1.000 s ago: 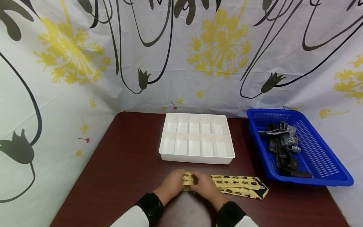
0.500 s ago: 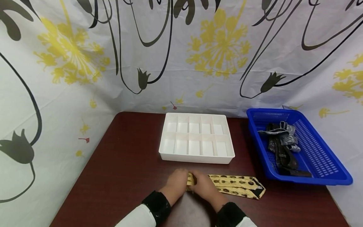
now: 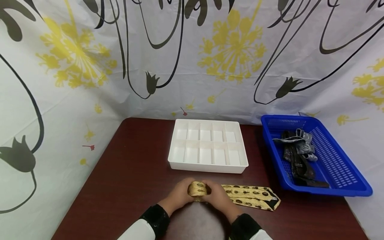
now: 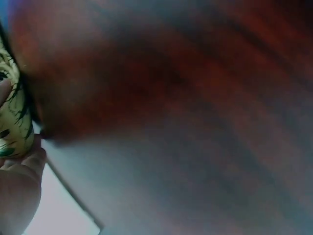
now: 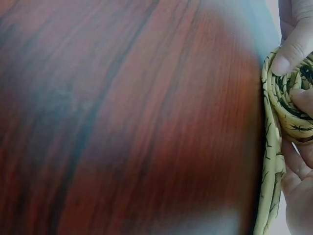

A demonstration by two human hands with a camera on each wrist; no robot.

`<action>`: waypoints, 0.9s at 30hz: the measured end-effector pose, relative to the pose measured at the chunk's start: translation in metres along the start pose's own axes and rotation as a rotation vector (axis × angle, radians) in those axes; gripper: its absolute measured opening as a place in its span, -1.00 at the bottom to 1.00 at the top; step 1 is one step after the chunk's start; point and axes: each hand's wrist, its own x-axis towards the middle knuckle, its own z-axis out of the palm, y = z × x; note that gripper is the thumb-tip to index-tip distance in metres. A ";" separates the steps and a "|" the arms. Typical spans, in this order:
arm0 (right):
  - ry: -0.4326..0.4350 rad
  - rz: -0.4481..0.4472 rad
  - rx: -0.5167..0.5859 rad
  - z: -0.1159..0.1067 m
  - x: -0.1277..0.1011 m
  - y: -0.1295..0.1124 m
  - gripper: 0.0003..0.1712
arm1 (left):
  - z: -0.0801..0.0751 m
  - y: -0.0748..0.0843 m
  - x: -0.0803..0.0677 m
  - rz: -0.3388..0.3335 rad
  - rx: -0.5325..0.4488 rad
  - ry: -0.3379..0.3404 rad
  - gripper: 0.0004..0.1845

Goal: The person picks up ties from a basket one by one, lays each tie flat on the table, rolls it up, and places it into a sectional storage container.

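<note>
A yellow tie with dark insect prints [image 3: 250,196] lies flat along the front of the dark wooden table [image 3: 135,170]. Its left end is wound into a roll [image 3: 197,189]. My left hand [image 3: 179,194] and my right hand [image 3: 218,197] both grip that roll from either side, just above the table. In the right wrist view the coiled layers of the tie [image 5: 283,107] show between my fingertips [image 5: 286,61]. The left wrist view catches only an edge of the roll [image 4: 12,122] beside my fingers [image 4: 19,181].
A white tray with several compartments [image 3: 208,169] stands behind my hands at mid table. At the right sits a blue plastic basket [image 3: 345,186] holding several dark ties [image 3: 298,155]. A patterned curtain [image 3: 192,56] closes in the back and sides.
The roll has grown and turned up between my hands. The flat tail of the tie has drawn slightly to the left as it shortened.
</note>
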 end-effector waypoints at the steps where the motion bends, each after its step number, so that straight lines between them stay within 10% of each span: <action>1: -0.001 0.000 0.003 0.000 0.000 0.001 -0.42 | 0.001 -0.001 0.000 -0.002 -0.009 0.000 -0.49; 7: -0.006 0.004 0.010 0.000 -0.002 0.001 -0.42 | 0.002 0.003 0.000 0.008 0.011 0.016 -0.56; 14: -0.010 -0.014 -0.078 -0.003 -0.002 -0.005 -0.37 | -0.001 0.020 0.004 0.043 0.347 0.024 -0.71; 27: -0.029 -0.034 -0.228 -0.006 -0.002 -0.025 -0.32 | -0.001 0.062 0.010 -0.169 0.658 -0.056 -0.83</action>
